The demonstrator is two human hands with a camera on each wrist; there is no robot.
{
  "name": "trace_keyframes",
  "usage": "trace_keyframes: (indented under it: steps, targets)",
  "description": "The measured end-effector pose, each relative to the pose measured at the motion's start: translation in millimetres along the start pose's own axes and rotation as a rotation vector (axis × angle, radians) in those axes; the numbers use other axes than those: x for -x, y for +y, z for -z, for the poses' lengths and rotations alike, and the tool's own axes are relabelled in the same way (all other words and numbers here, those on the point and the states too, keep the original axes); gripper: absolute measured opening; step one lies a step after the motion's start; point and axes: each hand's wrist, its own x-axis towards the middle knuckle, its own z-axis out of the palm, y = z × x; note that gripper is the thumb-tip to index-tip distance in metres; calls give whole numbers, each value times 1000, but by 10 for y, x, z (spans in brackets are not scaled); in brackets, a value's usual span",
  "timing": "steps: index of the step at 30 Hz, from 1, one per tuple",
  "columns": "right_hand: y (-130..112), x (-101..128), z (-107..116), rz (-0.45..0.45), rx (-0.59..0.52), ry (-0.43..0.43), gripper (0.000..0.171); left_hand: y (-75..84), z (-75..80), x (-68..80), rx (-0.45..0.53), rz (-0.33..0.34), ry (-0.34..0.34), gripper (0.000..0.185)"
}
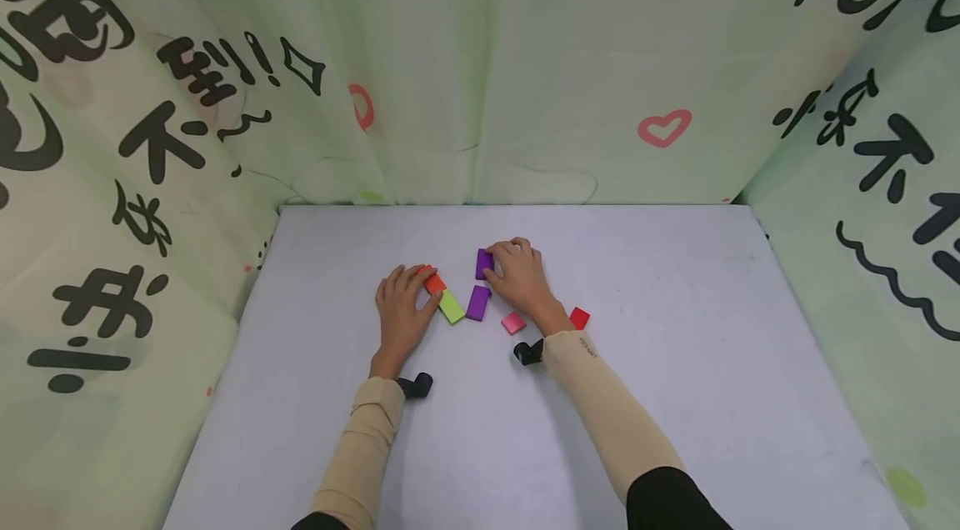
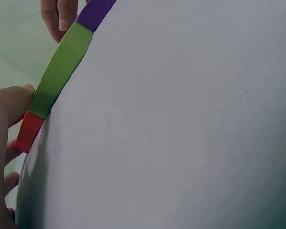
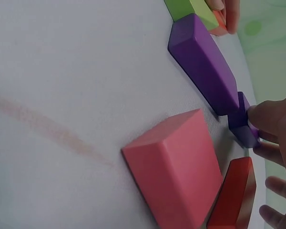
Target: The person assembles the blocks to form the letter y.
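Observation:
My left hand (image 1: 401,312) pinches an orange-red block (image 1: 435,284) between thumb and fingers, with the thumb right at its joint with a lime green block (image 1: 452,307). The green block's lower end meets a purple block (image 1: 477,303), and the three make a V shape. A second purple block (image 1: 483,264) stands beyond the first, its end close to it. The thumb and forefinger of my right hand (image 1: 521,276) hold this far purple block (image 3: 243,126), while the other fingers are spread. In the right wrist view, a pink block (image 3: 181,167) is nearest the camera.
A red block (image 1: 579,318) lies beside my right wrist, partly covered by it. Both wrists carry small black cameras (image 1: 417,386). The white table (image 1: 675,280) is enclosed at the back and sides by a pale green curtain (image 1: 570,80) with black lettering.

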Motion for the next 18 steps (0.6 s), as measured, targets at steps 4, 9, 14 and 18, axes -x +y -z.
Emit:
trace_keyframes:
  steps: [4, 9, 14, 18]
  targets:
    - [-4, 45, 20, -7, -5, -1, 44, -1, -2, -1, 2, -7, 10, 43]
    - [-4, 90, 25, -17, -16, 1, 45, 5, 12, -2, 5, -8, 17, 42]
    - [4, 124, 16, -21, -28, 2, 46, 13, 21, -2, 9, 4, 0, 42]
    - [10, 135, 11, -23, -24, 5, 46, 28, 24, -7, 2, 25, -31, 43]
